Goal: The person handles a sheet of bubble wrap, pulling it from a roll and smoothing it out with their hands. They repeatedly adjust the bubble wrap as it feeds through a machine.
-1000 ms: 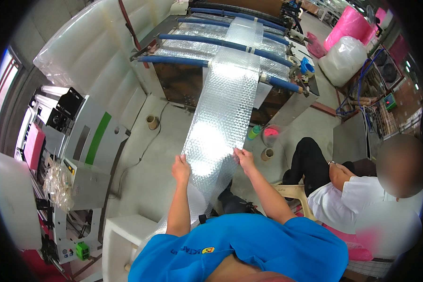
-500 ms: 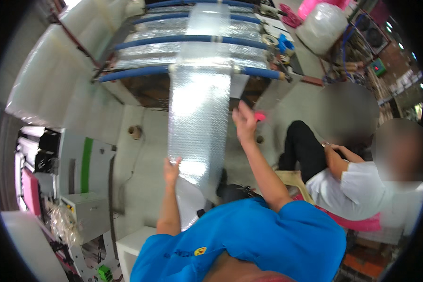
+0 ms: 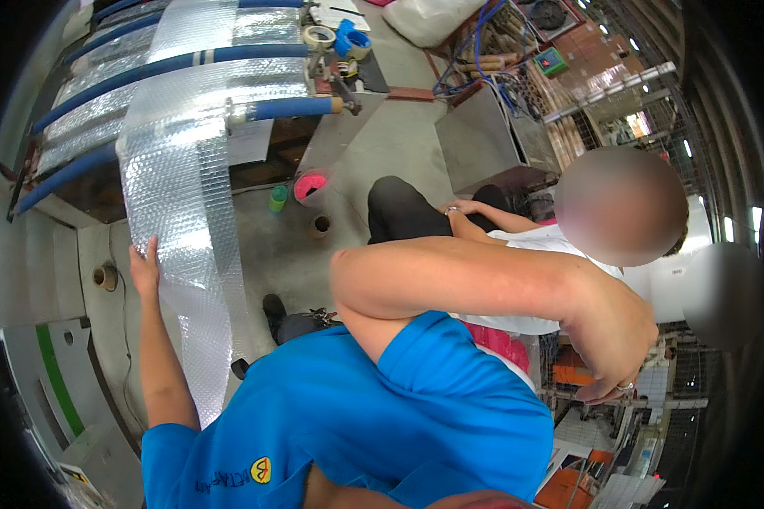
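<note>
A long strip of silvery bubble wrap (image 3: 174,204) hangs from blue rollers and runs down toward my body. My left hand (image 3: 146,265) grips its left edge, thumb in front, some fingers hidden behind the sheet. My right arm is bent, bringing my right hand (image 3: 609,339) up at the right, away from the sheet. A ring shows on one finger. The fingers bend loosely downward and partly hide behind the back of the hand; nothing shows in them.
Blue rollers (image 3: 255,53) cross the frame at upper left. Tape rolls (image 3: 352,40) lie on its side table. A seated person (image 3: 518,233) in white is close on my right. A pink-lined bin (image 3: 311,187), a green container (image 3: 278,198) and brown spools (image 3: 105,276) stand on the floor.
My right hand has left the sheet's right side and swung up to the right. My left hand stays on the left edge. The view has turned to the right.
</note>
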Motion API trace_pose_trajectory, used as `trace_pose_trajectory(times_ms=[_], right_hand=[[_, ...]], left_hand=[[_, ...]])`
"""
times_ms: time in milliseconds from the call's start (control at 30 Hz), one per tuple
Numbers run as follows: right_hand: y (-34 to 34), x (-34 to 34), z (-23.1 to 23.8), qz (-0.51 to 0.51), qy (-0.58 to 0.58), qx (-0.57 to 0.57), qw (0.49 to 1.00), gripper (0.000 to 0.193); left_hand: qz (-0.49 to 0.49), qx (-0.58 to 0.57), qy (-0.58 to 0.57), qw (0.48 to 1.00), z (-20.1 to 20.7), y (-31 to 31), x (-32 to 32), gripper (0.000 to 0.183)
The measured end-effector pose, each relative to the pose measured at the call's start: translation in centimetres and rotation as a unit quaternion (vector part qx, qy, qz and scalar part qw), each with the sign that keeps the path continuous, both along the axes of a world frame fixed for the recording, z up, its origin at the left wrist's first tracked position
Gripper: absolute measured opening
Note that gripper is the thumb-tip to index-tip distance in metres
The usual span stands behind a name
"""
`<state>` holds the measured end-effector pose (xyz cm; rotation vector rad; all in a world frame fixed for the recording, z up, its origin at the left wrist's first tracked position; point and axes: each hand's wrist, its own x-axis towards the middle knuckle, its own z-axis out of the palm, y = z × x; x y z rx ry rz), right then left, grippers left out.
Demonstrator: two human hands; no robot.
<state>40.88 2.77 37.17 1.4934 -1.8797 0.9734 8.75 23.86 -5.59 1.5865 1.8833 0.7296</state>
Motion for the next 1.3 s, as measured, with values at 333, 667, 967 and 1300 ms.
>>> trace_pose_trajectory(times_ms=[333, 667, 967, 1300], right_hand=[[-3.5, 0.6, 0.7, -0.196, 0.064, -0.014, 0.978, 0.028], [-9.1, 1.0, 1.1, -0.546, 0.365, -0.136, 0.742, 0.031], [-18.1, -1.2, 3.7, -0.585, 0.640, 0.240, 0.437, 0.038], [-11.8, -1.7, -1.0, -0.657, 0.540, -0.029, 0.525, 0.041]], left_hand=[[-0.016, 0.055, -0.101, 0.993, -3.5, -0.4, -1.6, 0.053], [-0.091, 0.001, -0.157, 0.983, -7.4, -2.9, -3.5, 0.050], [-0.035, -0.118, -0.143, 0.982, -5.3, -9.5, -3.5, 0.068], [0.006, -0.016, -0.061, 0.998, -3.3, -11.1, -3.2, 0.042]])
